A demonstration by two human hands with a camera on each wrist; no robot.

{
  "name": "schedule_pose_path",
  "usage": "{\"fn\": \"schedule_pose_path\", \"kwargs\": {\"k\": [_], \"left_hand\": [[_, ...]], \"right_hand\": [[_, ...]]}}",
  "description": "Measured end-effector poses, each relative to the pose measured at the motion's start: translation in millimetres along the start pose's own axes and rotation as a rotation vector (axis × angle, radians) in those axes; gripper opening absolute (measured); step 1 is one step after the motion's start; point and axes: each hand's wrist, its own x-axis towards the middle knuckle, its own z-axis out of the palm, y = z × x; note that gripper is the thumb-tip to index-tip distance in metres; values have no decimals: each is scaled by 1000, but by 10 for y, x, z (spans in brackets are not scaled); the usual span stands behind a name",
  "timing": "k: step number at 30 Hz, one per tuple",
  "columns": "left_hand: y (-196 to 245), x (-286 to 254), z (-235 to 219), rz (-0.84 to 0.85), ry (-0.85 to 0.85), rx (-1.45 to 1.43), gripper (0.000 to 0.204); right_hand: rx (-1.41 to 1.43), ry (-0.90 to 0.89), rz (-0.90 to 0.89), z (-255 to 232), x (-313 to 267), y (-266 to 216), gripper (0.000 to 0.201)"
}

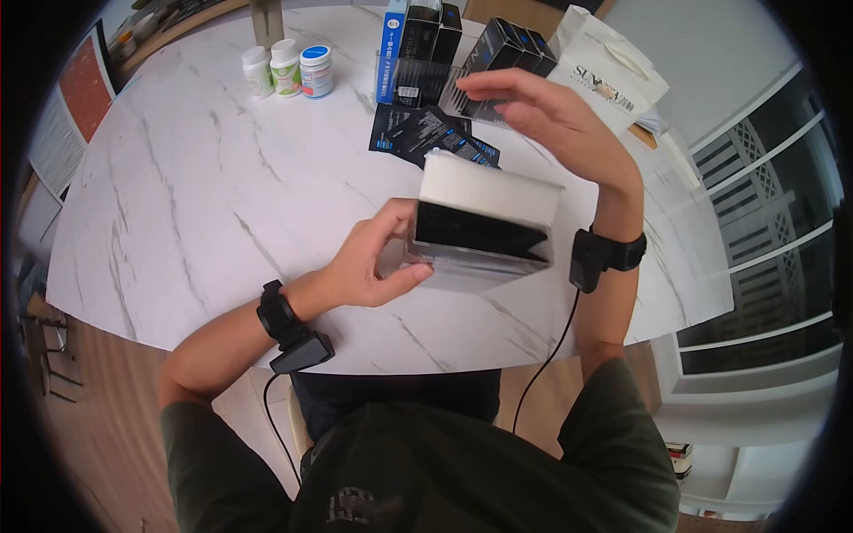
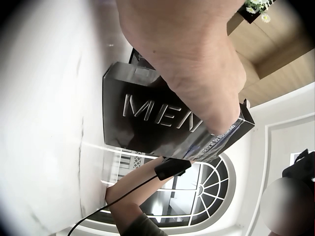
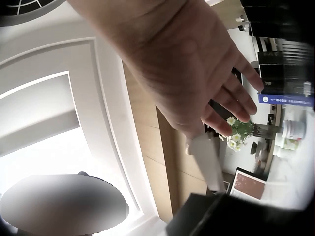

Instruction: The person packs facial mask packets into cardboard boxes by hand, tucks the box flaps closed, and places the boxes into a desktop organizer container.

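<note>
A black box [image 1: 484, 233] with an upright white flap [image 1: 489, 186] stands before the person in the head view. The left hand [image 1: 369, 258] grips its left side, thumb at the near edge and fingers at the far side. In the left wrist view, silver "MEN" lettering marks the black box [image 2: 147, 115], and the left hand [image 2: 197, 73] covers part of it. Above the box's far right side, the right hand [image 1: 555, 115] is raised with fingers extended, holding nothing. The right wrist view shows the right hand [image 3: 192, 73] with its fingers spread apart.
Black sachets [image 1: 435, 133] lie fanned behind the box. Farther back stand a blue box [image 1: 389, 53], black boxes [image 1: 506, 58] and a white paper bag [image 1: 609, 71]. Several bottles [image 1: 286, 69] are at the back left of the marbled table [image 1: 178, 204]. A cable [image 1: 551, 364] hangs from the right wrist camera.
</note>
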Motion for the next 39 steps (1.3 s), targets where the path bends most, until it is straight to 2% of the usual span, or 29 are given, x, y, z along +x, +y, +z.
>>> {"fn": "schedule_pose_path", "kwargs": {"k": [2, 3, 4, 6, 7, 9, 10, 12, 17, 19, 20, 22, 25, 26, 27, 28, 29, 30, 32, 34, 36, 38, 39], "left_hand": [[37, 29, 40, -32, -78, -75, 49], [-4, 28, 41, -35, -122, 6, 53], [-36, 29, 42, -34, -119, 8, 53], [-87, 18, 46, -149, -265, 66, 56], [-113, 5, 50, -148, -259, 69, 56], [-164, -17, 61, -251, -313, 47, 54], [-188, -22, 69, -250, -307, 49, 54], [-218, -17, 82, -136, -325, 129, 50], [-149, -10, 83, -183, -303, 109, 46], [-139, -1, 73, -190, -293, 97, 45], [-143, -10, 74, -195, -288, 107, 45], [-202, -42, 52, -205, -290, 121, 46], [-247, -74, 43, -241, -304, 180, 46], [-228, -56, 54, -212, -241, 121, 44], [-180, -36, 53, -187, -180, 62, 43], [-164, -47, 27, -335, -202, 38, 41], [-148, -34, 5, -308, -197, 81, 41], [-129, -23, -4, -281, -192, 123, 40], [-96, -3, 0, -338, -176, 65, 40], [-63, 14, 14, -388, -149, 10, 40], [-40, 25, -4, -452, -114, 4, 38], [-26, 30, -14, -461, -129, 27, 38], [-35, 32, -20, -438, -117, 38, 38]], "right_hand": [[0, -25, 105, 87, 63, 150, 43], [38, -92, 240, 125, 110, 137, 44], [36, -94, 237, 184, 143, 214, 44], [-140, -162, 269, 375, 183, 584, 48], [-143, -166, 265, 472, 202, 783, 48], [-251, -209, 273, 636, 232, 1114, 55], [-253, -214, 269, 694, 223, 1130, 55], [-334, -120, 304, 782, 180, 1096, 58], [-299, -253, 395, 689, 181, 912, 72], [-260, -331, 505, 691, 175, 878, 90], [-256, -328, 503, 717, 161, 874, 90], [-389, -315, 491, 768, 142, 886, 75], [-295, -305, 413, 727, 94, 964, 65], [-281, -300, 419, 704, 81, 1100, 65], [23, -317, 364, 689, 69, 1317, 62], [327, -325, 303, 704, 75, 1409, 59], [-260, -301, 303, 836, 109, 1501, 55], [570, -272, 448, 509, 72, 1180, 50], [127, -192, 315, 347, 12, 942, 43], [-65, -198, 286, 301, 4, 988, 40], [-115, -123, 223, 313, -8, 1270, 41], [-170, -171, 390, 304, 48, 1231, 35], [-199, -117, 226, 306, 57, 1264, 27]]}}
